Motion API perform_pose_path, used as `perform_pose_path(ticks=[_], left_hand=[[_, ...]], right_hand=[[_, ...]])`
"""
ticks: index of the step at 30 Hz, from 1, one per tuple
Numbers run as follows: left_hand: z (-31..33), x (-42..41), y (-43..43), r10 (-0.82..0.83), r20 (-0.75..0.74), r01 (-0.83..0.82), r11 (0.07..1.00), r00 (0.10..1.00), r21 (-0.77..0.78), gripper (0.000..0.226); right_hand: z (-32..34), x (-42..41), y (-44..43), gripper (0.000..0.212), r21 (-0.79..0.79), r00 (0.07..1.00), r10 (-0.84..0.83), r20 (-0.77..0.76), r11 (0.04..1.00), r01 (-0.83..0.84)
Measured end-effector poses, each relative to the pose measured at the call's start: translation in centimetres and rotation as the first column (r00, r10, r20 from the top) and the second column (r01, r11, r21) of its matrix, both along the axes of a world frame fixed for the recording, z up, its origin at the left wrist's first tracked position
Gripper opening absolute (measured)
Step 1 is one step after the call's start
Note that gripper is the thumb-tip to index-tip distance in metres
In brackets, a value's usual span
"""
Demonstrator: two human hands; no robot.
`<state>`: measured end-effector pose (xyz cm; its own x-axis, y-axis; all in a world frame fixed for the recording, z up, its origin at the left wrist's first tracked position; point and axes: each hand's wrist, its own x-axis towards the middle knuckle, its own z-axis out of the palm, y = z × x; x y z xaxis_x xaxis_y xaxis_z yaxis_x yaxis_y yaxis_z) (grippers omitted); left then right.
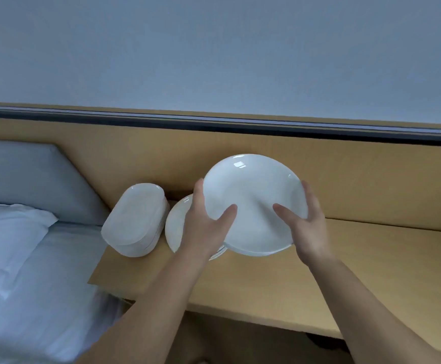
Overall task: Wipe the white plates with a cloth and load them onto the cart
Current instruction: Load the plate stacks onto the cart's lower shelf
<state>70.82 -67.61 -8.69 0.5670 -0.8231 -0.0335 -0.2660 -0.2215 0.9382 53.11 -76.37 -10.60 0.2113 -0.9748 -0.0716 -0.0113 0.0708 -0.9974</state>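
White plate [253, 198] tilted toward the person, gripped at opposite side rims by the left hand [206, 227] and right hand [312, 229], thumbs on its face

Pale blue-grey wall [214, 48], wooden desk [371, 271], padded headboard [30, 177], white pillow [6, 232]

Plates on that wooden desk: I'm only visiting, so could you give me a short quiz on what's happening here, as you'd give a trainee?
1. True or false: only the left hand holds the round plate.
2. The stack of oblong plates stands: A) left of the round plate; B) right of it; C) on top of it.
3. Fill in: the plates not in hand rest on the wooden ___.
Key: 1 false, the right hand grips it too; 2 A; 3 desk.
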Motion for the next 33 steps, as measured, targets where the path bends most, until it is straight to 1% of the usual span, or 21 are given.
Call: perform_pose_path(ticks=[2, 4, 8, 12, 15, 17, 19, 21, 26, 28, 31, 33], left_hand=[[0.4, -0.1, -0.8, -0.090, 0.013, 0.090, 0.996, 0.996, -0.013, 0.076], [0.6, 0.1, -1.5, -0.177, 0.000, 0.177, 0.984, 0.984, -0.024, 0.082], [1.3, 0.6, -2.5, -0.355, 0.007, 0.355, 0.933, 0.935, -0.060, 0.085], [1.4, 0.8, -2.2, -0.522, 0.014, 0.521, 0.849, 0.853, -0.083, 0.081], [1.7, -0.4, -1.1, -0.640, 0.029, 0.639, 0.763, 0.768, -0.093, 0.075], [1.9, -1.7, 0.0, -0.715, 0.031, 0.714, 0.693, 0.699, -0.100, 0.073], [2.1, -3.8, 1.7, -0.794, 0.009, 0.790, 0.604, 0.608, -0.106, 0.079], [2.1, -5.6, 3.3, -0.848, -0.007, 0.843, 0.527, 0.530, -0.109, 0.087], [1.9, -11.4, 9.6, -0.956, 0.002, 0.949, 0.292, 0.294, -0.121, 0.088], [1.8, -13.7, 13.5, -0.980, 0.004, 0.971, 0.194, 0.196, -0.143, 0.083], [1.9, -16.7, 20.6, -0.999, 0.024, 0.981, 0.041, 0.046, -0.188, 0.063], [1.4, -18.5, 25.9, -0.998, 0.031, 0.979, -0.056, -0.050, -0.197, 0.061]], right_hand=[[0.7, -0.7, 0.5, 0.082, -0.029, 0.998, -0.066, -0.011, 0.997, 0.065], [1.3, -1.0, 1.2, 0.084, -0.065, 0.988, -0.148, -0.035, 0.987, 0.145], [2.1, -1.1, 4.3, 0.076, -0.127, 0.944, -0.322, -0.071, 0.942, 0.311], [2.4, -1.3, 8.8, 0.082, -0.163, 0.861, -0.499, -0.094, 0.861, 0.481], [2.6, -1.9, 12.9, 0.080, -0.191, 0.773, -0.613, -0.160, 0.788, 0.585], [2.6, -2.8, 15.9, 0.084, -0.200, 0.713, -0.674, -0.192, 0.738, 0.644], [2.8, -4.1, 19.6, 0.088, -0.216, 0.635, -0.743, -0.213, 0.670, 0.711], [3.1, -5.1, 22.7, 0.089, -0.229, 0.569, -0.782, -0.253, 0.620, 0.750], [3.8, -8.0, 33.1, 0.089, -0.280, 0.375, -0.881, -0.288, 0.452, 0.847], [3.5, -9.2, 38.2, 0.087, -0.285, 0.299, -0.906, -0.300, 0.384, 0.879], [3.2, -10.3, 46.8, 0.093, -0.282, 0.184, -0.932, -0.313, 0.276, 0.919], [3.0, -10.7, 53.1, 0.090, -0.288, 0.121, -0.942, -0.313, 0.215, 0.933]])
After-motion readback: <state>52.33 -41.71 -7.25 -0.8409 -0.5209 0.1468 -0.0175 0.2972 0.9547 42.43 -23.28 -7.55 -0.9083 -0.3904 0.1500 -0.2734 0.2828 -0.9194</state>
